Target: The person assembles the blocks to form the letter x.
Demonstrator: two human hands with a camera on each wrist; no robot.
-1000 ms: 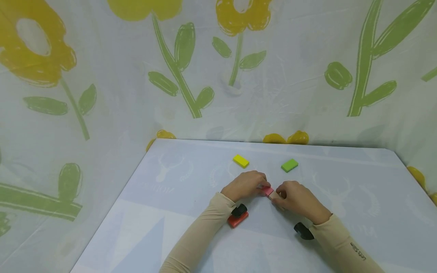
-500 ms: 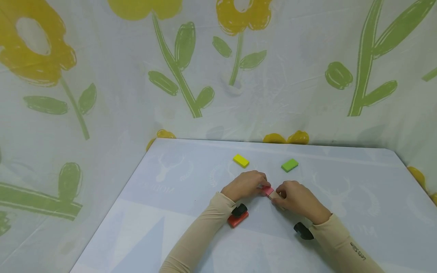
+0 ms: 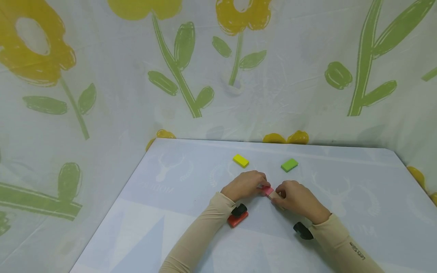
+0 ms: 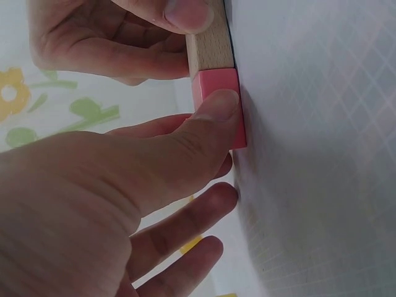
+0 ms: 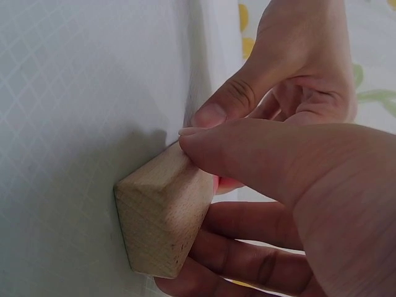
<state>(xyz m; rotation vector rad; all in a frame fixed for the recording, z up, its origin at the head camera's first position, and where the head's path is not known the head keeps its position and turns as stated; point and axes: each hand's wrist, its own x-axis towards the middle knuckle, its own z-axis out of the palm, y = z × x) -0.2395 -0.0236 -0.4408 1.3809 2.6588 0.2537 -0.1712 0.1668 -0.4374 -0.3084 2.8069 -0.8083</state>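
Observation:
On the table, a pink block (image 3: pixel 268 190) and a plain wooden block (image 3: pixel 274 195) meet end to end. My left hand (image 3: pixel 244 185) pinches the pink block, its thumb on the near long side in the left wrist view, its lower fingers spread apart. Thumb and fingers of my right hand (image 3: pixel 300 199) hold the wooden block (image 5: pixel 151 216) from opposite sides. In the left wrist view the seam between wood and pink block (image 4: pixel 216 80) shows just above my left thumb. The far end of the pink block is covered by my left fingers in the head view.
A yellow block (image 3: pixel 241 160) and a green block (image 3: pixel 289 165) lie farther back on the pale table (image 3: pixel 136 197). A red block (image 3: pixel 238 219) lies beside my left wrist, partly hidden by a black wrist camera (image 3: pixel 239 210). A flower-printed curtain (image 3: pixel 273 91) hangs behind the table.

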